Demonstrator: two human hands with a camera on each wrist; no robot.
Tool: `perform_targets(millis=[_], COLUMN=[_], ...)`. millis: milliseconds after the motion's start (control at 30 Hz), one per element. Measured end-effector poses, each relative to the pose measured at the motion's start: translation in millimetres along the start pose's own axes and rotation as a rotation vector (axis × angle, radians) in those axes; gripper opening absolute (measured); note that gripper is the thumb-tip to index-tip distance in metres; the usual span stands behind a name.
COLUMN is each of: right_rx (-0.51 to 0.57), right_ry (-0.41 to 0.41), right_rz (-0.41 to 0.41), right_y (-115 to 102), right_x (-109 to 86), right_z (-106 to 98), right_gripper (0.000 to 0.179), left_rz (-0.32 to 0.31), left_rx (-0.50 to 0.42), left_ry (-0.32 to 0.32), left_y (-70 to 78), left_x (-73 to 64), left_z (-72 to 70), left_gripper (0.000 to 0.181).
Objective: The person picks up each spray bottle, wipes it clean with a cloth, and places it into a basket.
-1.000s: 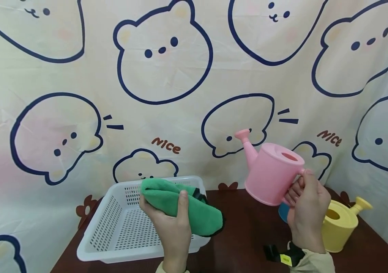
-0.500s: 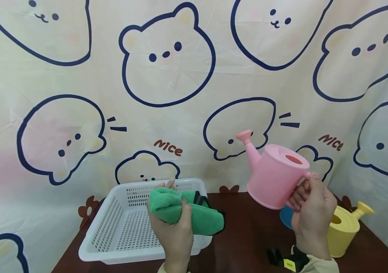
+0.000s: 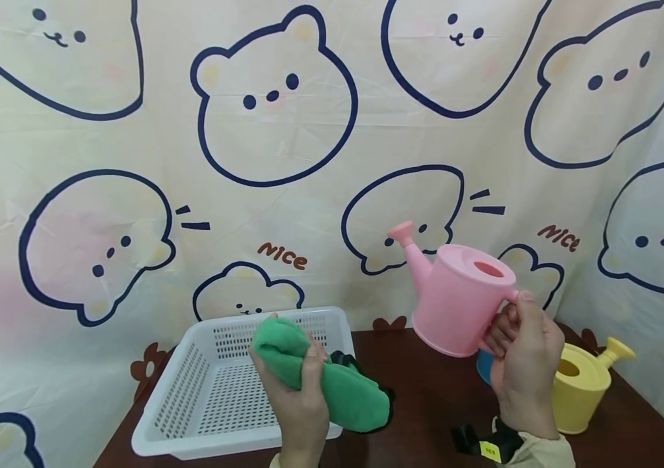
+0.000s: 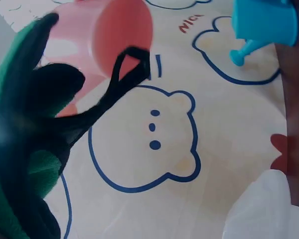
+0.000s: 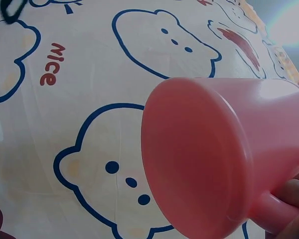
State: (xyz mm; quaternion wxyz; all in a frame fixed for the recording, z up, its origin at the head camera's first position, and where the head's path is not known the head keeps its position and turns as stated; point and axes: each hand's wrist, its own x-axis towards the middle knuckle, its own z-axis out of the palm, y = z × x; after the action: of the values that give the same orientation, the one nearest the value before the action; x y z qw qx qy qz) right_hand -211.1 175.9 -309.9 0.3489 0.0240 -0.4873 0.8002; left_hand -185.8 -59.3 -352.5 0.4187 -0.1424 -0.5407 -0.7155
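Observation:
My left hand (image 3: 303, 409) grips a folded green cloth (image 3: 358, 400) in front of the basket, thumb on the near side. Black edging and a black hanging loop (image 4: 132, 64) show on the cloth in the left wrist view. My right hand (image 3: 527, 364) holds a pink watering can (image 3: 460, 305) by its handle, raised above the table. The can's spout points up and to the left, and its flat base (image 5: 194, 159) faces the right wrist camera. Most of the left hand's fingers are hidden behind the cloth.
A white perforated basket (image 3: 153, 439) stands on the dark brown table (image 3: 408, 416), left of centre. Right of the right hand is a yellow watering can (image 3: 580, 390). A blue watering can (image 4: 266, 22) is mostly hidden behind the right hand in the head view. A patterned curtain hangs behind.
The left hand has shifted its fingers on the green cloth, and the cloth's free end now hangs lower to the right. The pink watering can stays raised in the right hand.

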Motion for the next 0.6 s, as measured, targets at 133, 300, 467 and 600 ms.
perform_targets(millis=[133,300,467,600], right_rx=[0.009,0.054,0.065,0.053], right_ry=[-0.002,0.002,0.019,0.027], right_rz=[0.008,0.004,0.014,0.035], right_y=[-1,-4,-5,-5], right_x=[0.8,2.6,3.1,1.7], right_z=[0,0,0,0], right_gripper=[0.047,0.046,0.046,0.046], left_rz=[-0.108,-0.106,-0.168,-0.258], left_rx=[0.04,0.076,0.136,0.177], left_ry=[-0.034,-0.107,-0.113,-0.09], left_y=[2.9,7.1,9.7,10.0], left_x=[-3.7,-2.0,-0.7,-0.7], left_z=[2.2,6.9,10.4,11.6], left_gripper=[0.066,0.077,0.076,0.082])
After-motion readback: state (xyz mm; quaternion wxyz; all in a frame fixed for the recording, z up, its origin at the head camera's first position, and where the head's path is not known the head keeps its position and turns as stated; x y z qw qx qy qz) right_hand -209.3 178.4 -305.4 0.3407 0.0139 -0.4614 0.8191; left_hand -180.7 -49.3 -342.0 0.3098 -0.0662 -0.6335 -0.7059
